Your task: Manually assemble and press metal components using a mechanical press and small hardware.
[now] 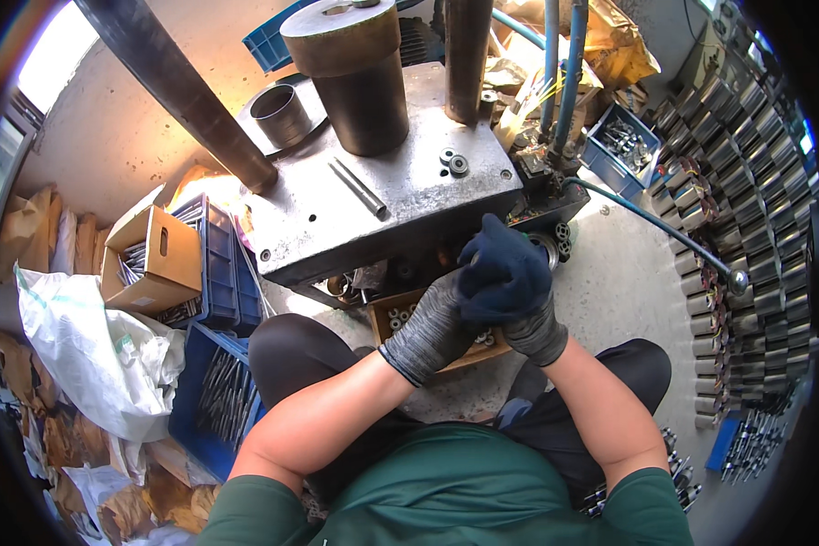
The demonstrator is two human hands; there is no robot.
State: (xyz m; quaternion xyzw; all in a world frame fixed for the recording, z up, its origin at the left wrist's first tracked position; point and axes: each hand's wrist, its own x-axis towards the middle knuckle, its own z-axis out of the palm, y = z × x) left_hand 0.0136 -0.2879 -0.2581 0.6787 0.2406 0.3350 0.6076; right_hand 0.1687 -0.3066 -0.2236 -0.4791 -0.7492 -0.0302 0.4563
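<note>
My left hand (438,317) and my right hand (535,329) are pressed together in front of the steel press table (409,196). Both wear grey knit gloves with dark blue over the fingers. The fingers are closed and bunched into one dark blue mass, so anything between them is hidden. Below the hands, partly covered by them, stands an open box (382,323) with small metal rings. On the table lie two thin metal rods (359,189) side by side and a few small round metal parts (455,162).
A thick steel cylinder (359,100) stands on the table between two columns. At left are blue crates (214,391) of metal rods, a cardboard box (159,259) and a white sack (91,346). Stacked metal cylinders (746,227) line the right, near a blue bin (621,150).
</note>
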